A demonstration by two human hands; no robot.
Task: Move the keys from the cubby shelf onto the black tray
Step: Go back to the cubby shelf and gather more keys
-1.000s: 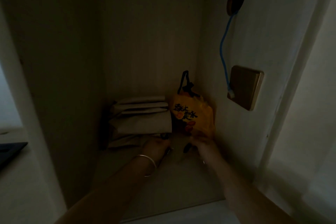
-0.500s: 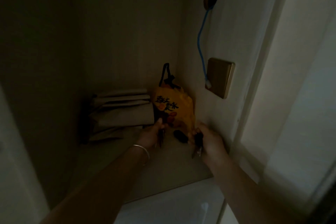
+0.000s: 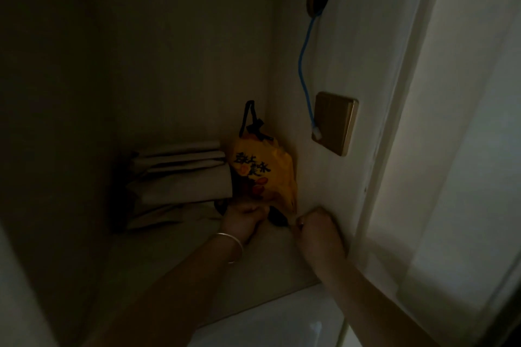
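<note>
- Dimly lit cubby shelf [image 3: 180, 267]: smooth, pale boards, flat floor, square corners.
- Two hands: left hand [image 3: 244, 220], a thin metal bangle [image 3: 229, 245] on its wrist, is curled closed at the foot of the bag; right hand [image 3: 320, 224] is a closed fist beside the right wall. What either one grips cannot be told.
- Keys [image 3: 277, 217]: one dark, rounded, glossy shape shows on the shelf floor between the hands, its detail lost in shadow.
- One crinkled yellow snack bag [image 3: 263, 175], black-printed, in the back corner.
- One stack of folded beige cloth [image 3: 180, 175], matte.
- One blue cable [image 3: 306, 76] hanging over a square brass-coloured wall plate [image 3: 335, 124].
</note>
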